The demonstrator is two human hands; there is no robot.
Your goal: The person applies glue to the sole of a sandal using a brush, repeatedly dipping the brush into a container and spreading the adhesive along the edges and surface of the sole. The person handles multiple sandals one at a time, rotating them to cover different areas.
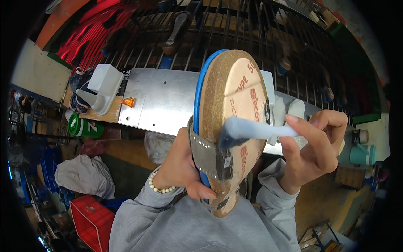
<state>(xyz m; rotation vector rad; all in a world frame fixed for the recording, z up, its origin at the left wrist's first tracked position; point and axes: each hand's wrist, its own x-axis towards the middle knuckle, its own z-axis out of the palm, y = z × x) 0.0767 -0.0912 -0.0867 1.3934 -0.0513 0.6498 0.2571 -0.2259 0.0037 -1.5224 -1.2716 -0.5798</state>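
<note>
Upside down in front of me is an unfinished sandal [213,92] on a blue shoe last [204,84], its pale printed underside turned up. A grey studded strap [205,155] wraps round its side. My left hand [180,161] is closed around the sandal's lower left edge, thumb near the strap. Between thumb and fingers, my right hand [317,145] grips a brush [256,130] with a whitish handle. Its dark bristles [228,140] lie over the underside beside the strap; whether they press on it I cannot tell.
Behind the sandal runs a metal-topped bench [163,96] with a white container [103,86] and a small orange item [128,102]. White gloves [296,108] lie to the right. A rack of metal bars [142,52] carries several shoes. A green tub [86,126] and red crate [92,218] stand left.
</note>
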